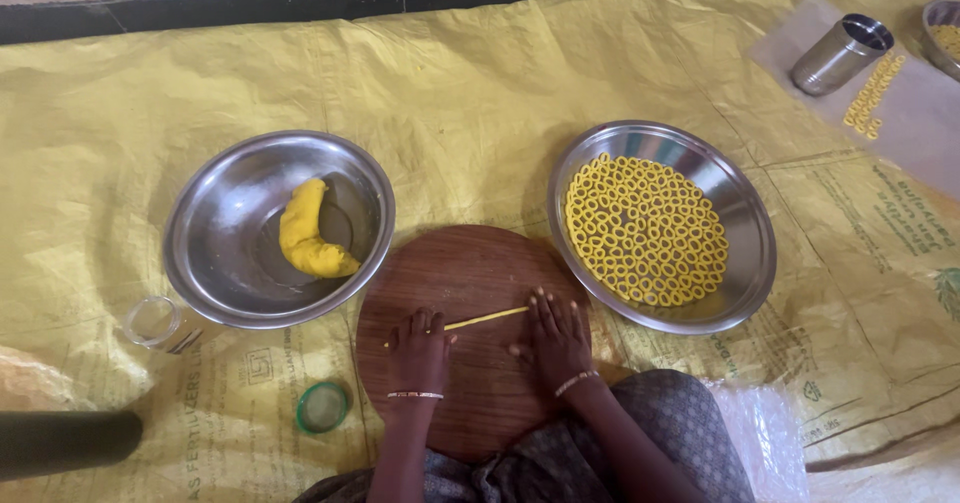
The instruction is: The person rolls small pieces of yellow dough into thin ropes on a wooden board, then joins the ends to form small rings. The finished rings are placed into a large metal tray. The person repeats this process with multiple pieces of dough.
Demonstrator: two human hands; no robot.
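Both my hands rest palm down on a round brown wooden board (pixel 470 273). A thin yellow dough strand (pixel 487 317) lies across the board between them. My left hand (pixel 420 351) covers the strand's left end, fingers flat. My right hand (pixel 555 338) lies flat over its right end. Left of the board, a steel bowl (pixel 215 263) holds a curved lump of yellow dough (pixel 308 233). To the right, a second steel bowl (pixel 745 263) is filled with several small yellow dough rings (pixel 645 228).
A yellow plastic sheet (pixel 480 83) covers the floor. A clear glass jar (pixel 155 323) lies by the left bowl, with a green lid (pixel 322 407) near it. At the far right stand a steel tumbler (pixel 838 55), more dough rings (pixel 872 93) and another bowl (pixel 942 33).
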